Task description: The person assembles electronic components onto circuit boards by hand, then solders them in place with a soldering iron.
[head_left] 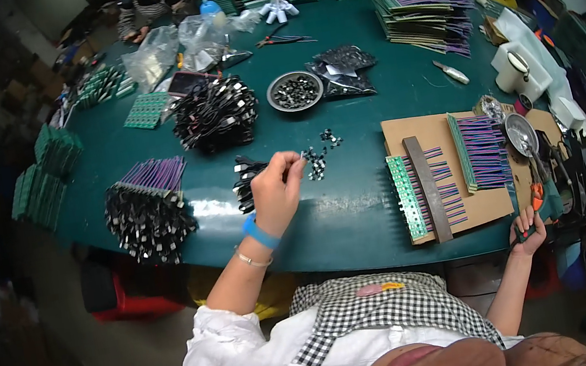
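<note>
My left hand (280, 187), wearing a blue wristband, is closed in a pinch over the middle of the table. Whatever sits between its fingertips is too small to make out. Just beyond the fingertips lies a loose scatter of small black parts (317, 163). A bundle of black cables (246, 179) lies partly hidden behind that hand. At the table's front right edge my right hand (528, 233) is closed around a dark handle with a touch of red; its kind is unclear. Left of it, a metal bar (429, 187) rests across a green circuit board strip (408, 197) with coloured wires, on cardboard (491, 206).
A metal bowl of small parts (295, 92) stands beyond my left hand. Cable piles (216, 114) and purple-wired cables (150, 211) lie leftward. More wired boards (480, 152), a round metal dish (521, 135) and an orange-handled tool (537, 196) are at right. Other people sit nearby.
</note>
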Motion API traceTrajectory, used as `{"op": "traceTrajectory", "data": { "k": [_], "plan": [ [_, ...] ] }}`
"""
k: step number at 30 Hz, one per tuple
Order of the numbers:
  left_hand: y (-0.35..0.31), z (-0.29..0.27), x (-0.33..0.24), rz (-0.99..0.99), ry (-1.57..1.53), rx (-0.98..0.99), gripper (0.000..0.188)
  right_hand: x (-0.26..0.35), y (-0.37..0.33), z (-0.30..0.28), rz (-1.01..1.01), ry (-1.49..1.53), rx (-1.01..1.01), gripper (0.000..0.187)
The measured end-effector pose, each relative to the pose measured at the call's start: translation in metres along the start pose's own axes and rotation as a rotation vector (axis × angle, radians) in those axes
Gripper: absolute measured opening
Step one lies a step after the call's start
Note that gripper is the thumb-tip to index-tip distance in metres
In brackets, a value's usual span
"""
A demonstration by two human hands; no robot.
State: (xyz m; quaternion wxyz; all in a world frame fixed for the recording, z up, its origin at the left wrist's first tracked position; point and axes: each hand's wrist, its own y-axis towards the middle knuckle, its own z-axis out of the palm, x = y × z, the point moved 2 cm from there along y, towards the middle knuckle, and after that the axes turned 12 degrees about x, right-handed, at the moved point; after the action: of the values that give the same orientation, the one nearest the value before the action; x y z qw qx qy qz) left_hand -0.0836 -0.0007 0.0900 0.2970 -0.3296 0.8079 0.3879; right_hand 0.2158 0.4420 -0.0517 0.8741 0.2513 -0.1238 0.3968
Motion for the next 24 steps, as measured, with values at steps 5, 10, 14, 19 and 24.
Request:
{"op": "traceTrajectory", "data": {
  "k": [5, 10, 14, 19, 24],
  "plan": [
    [0.013, 0.006, -0.026, 0.099, -0.13, -0.024, 0.006, -0.028, -0.007, 0.023, 0.042, -0.091, -0.081, 0.023],
    [-0.001, 0.031, -0.044, 0.024, -0.249, 0.243, 0.007, -0.065, -0.017, 0.112, -0.025, -0.39, 0.002, 0.052],
    [-0.019, 0.065, -0.083, -0.078, -0.51, 0.633, 0.008, -0.091, -0.033, 0.161, 0.022, -0.615, 0.008, 0.05],
    [-0.035, 0.102, -0.104, -0.078, -0.547, 0.963, 0.01, -0.122, -0.038, 0.194, 0.23, -0.769, 0.05, 0.051],
    [-0.034, 0.109, -0.118, -0.044, -0.477, 0.93, 0.008, -0.123, -0.026, 0.212, 0.322, -0.739, 0.121, 0.051]
  ]
}}
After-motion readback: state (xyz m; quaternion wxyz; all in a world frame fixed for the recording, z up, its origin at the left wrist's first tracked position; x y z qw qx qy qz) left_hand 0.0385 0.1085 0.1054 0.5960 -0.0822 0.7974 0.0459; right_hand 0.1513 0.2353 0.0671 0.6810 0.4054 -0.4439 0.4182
